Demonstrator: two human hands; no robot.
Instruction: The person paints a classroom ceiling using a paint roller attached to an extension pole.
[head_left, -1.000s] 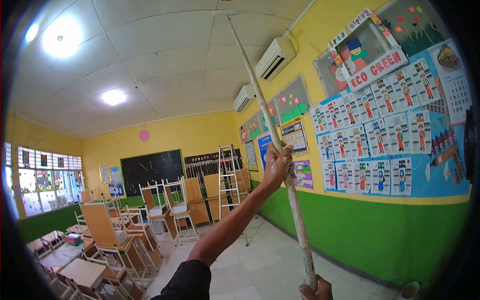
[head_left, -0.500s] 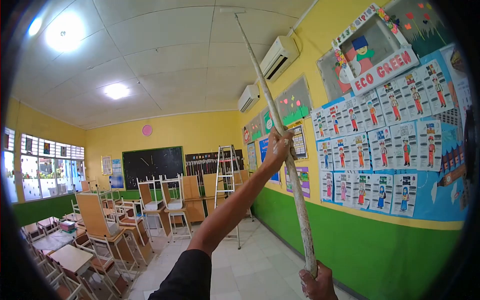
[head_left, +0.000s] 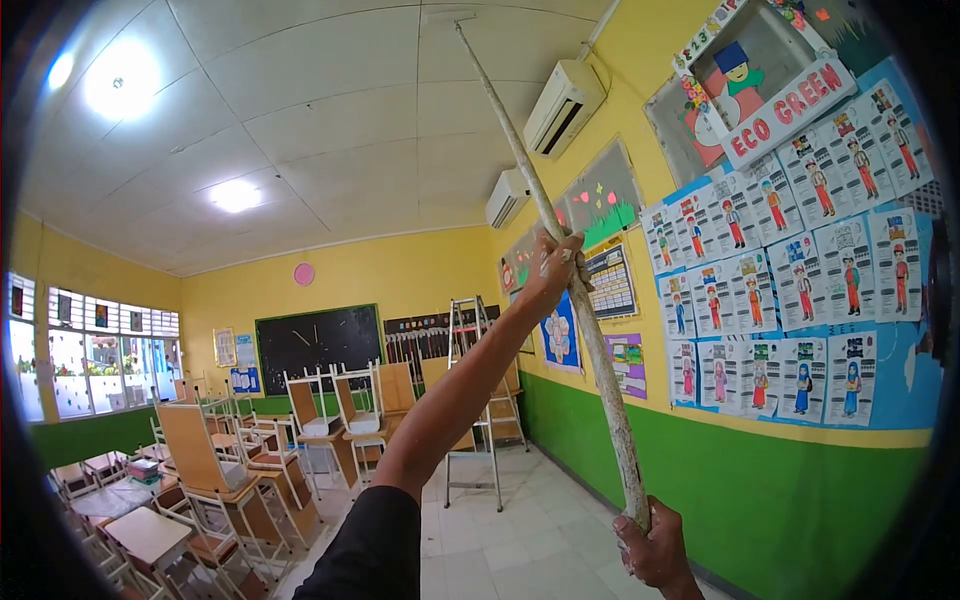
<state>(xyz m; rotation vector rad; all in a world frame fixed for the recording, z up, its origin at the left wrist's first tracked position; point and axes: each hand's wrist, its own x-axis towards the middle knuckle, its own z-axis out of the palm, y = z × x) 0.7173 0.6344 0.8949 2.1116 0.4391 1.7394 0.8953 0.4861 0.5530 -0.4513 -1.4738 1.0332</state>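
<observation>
A long, paint-spattered roller pole [head_left: 605, 385] slants up from the lower right toward the ceiling. My left hand [head_left: 555, 268], reaching out from a black sleeve, is wrapped around the pole's middle, with white specks on the skin. Lower down, my right hand [head_left: 655, 545] is closed around the pole's bottom end. At the far tip a pale roller head [head_left: 458, 20] is up at the white ceiling [head_left: 330, 90]; whether it touches the surface is hard to tell.
A stepladder [head_left: 470, 400] stands ahead. Desks with chairs stacked on them [head_left: 205, 445] fill the left. Air conditioners [head_left: 565, 108] hang high on the right wall, beside posters and paper sheets [head_left: 790, 270]. A blackboard [head_left: 318, 345] is on the back wall.
The roller head has shifted slightly left and up in view. My right hand sits a little farther right and higher. The room has shifted a little as the camera turned; both hands still hold the pole.
</observation>
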